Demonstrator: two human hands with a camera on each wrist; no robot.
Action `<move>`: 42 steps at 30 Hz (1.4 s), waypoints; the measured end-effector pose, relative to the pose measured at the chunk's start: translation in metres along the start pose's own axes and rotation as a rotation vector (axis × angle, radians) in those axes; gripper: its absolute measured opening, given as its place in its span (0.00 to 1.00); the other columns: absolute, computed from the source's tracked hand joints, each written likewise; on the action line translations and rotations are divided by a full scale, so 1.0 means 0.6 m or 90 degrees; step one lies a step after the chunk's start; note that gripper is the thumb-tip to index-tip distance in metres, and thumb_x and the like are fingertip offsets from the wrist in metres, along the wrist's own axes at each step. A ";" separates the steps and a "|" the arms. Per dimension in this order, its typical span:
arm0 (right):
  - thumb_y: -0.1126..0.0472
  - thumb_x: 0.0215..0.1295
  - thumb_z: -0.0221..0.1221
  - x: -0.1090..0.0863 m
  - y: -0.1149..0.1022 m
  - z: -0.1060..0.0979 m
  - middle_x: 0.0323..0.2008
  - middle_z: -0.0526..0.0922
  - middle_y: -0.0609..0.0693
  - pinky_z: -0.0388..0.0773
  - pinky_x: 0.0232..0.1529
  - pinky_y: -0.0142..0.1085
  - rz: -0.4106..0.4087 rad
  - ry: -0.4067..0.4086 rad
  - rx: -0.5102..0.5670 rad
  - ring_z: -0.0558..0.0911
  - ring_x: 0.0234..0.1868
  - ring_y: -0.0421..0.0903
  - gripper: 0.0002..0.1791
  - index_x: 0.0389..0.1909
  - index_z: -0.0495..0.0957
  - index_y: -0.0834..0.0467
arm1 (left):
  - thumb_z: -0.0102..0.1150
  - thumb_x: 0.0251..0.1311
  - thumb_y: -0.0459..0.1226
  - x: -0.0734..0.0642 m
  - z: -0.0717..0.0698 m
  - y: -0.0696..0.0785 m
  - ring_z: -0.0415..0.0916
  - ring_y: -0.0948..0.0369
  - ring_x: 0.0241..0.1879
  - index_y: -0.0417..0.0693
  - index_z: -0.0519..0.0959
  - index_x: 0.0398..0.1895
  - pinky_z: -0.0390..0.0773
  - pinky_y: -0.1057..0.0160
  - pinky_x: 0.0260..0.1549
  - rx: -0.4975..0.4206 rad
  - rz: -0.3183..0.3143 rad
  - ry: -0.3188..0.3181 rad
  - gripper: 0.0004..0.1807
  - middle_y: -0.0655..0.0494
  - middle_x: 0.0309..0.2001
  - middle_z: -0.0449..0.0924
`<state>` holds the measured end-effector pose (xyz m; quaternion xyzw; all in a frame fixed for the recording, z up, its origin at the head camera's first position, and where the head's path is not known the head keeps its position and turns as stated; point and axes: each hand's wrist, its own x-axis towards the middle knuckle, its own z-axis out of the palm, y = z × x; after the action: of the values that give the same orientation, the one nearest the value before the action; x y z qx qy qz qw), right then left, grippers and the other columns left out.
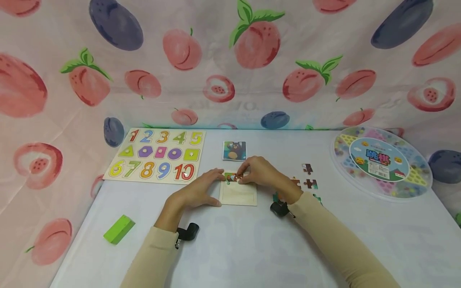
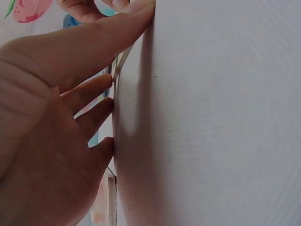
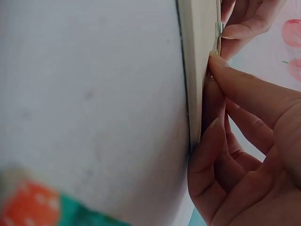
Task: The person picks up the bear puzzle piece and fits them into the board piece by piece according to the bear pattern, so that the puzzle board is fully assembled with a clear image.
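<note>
A shallow wooden puzzle tray lies flat in the middle of the table. Puzzle pieces with green and orange print line the upper part of it. My right hand pinches a brown puzzle piece at that row, thumb and fingertips low over the tray. Along the tray's left side rests my left hand, its thumb near the lower left corner and its fingers extended toward the upper left one. In the left wrist view, the fingers look nearly straight. A square bear picture card lies behind the tray.
Several loose puzzle pieces lie right of the tray, some partly behind the right forearm. A number-and-shape board sits at the back left, a round Chinese checkers box at the back right. A green block lies front left.
</note>
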<state>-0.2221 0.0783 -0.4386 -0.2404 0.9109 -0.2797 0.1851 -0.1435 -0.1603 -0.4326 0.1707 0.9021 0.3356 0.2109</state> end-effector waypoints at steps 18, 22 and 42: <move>0.54 0.61 0.72 0.000 -0.001 0.002 0.46 0.90 0.48 0.80 0.61 0.48 -0.027 -0.020 0.004 0.83 0.56 0.50 0.11 0.43 0.89 0.50 | 0.74 0.54 0.37 -0.003 0.000 -0.006 0.40 0.49 0.84 0.52 0.69 0.73 0.48 0.40 0.82 0.008 0.028 -0.021 0.41 0.55 0.83 0.52; 0.53 0.61 0.71 -0.002 -0.003 0.002 0.46 0.90 0.47 0.79 0.62 0.48 -0.021 -0.023 0.007 0.82 0.57 0.50 0.10 0.43 0.89 0.49 | 0.74 0.54 0.36 -0.004 -0.001 -0.003 0.41 0.48 0.84 0.51 0.69 0.73 0.49 0.40 0.82 0.009 0.032 -0.024 0.41 0.54 0.83 0.52; 0.51 0.64 0.69 -0.030 0.020 -0.051 0.57 0.86 0.52 0.83 0.40 0.35 -0.052 -0.114 0.113 0.85 0.51 0.48 0.24 0.60 0.82 0.52 | 0.74 0.52 0.36 0.002 -0.004 0.005 0.42 0.47 0.84 0.50 0.70 0.71 0.48 0.40 0.82 0.012 0.036 -0.027 0.40 0.52 0.82 0.55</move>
<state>-0.2259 0.1096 -0.4182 -0.2842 0.8518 -0.3438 0.2749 -0.1453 -0.1587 -0.4294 0.2054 0.8954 0.3290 0.2189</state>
